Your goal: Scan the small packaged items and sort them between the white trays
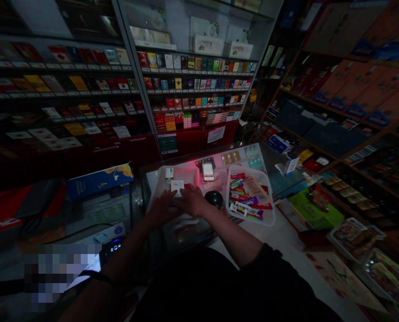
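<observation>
A small white box with red print (177, 186) is between my two hands, over a white plastic tray (156, 179) on the glass counter. My left hand (162, 206) has its fingers closed on the box's left side. The fingers of my right hand (193, 201) grip its right side; their tips are dim and partly hidden. A small white and green pack (169, 173) lies in the tray behind the box. Just right of my right hand stands a round black object (214, 198). Behind that is a device with a lit, blurred-out screen (208, 171), reddish light around it.
A clear plastic tub (269, 210) with colourful packets stands on the right. To the left are a blue box (100, 181) and a red bag (1, 214). Cigarette packs (199, 83) line the back shelves. A green box (310, 208) and food trays (355, 239) sit far right.
</observation>
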Tool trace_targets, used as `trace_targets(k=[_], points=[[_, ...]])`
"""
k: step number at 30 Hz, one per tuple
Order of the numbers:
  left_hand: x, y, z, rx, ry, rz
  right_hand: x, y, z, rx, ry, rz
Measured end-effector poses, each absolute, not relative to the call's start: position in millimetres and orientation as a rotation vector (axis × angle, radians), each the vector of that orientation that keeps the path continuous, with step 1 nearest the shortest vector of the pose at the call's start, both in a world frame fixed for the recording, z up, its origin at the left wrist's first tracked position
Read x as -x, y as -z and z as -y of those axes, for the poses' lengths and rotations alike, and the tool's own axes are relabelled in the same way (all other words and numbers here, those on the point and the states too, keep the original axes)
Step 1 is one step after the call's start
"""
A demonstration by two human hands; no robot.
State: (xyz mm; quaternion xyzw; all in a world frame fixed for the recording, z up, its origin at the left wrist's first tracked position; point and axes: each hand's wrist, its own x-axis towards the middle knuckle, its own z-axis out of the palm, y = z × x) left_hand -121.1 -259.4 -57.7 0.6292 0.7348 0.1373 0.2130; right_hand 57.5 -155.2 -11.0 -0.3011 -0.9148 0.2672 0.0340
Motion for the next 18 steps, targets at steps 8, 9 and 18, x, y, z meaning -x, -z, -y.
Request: trace_targets(k=[8, 9, 18], points=[[141.0, 90.4, 279.0, -1.720, -0.378, -2.092, -34.2, 38.6, 177.8, 0.940, -0.829, 2.822], [142.2, 92.7, 279.7, -1.726, -0.380, -2.097, -32.9, 42.1, 179.3, 0.942, -0.834, 2.815], [130.8, 74.0, 264.8, -1.856, -0.474, -2.049, -45.6, 35.4, 182.2, 0.963, -0.837, 2.706]])
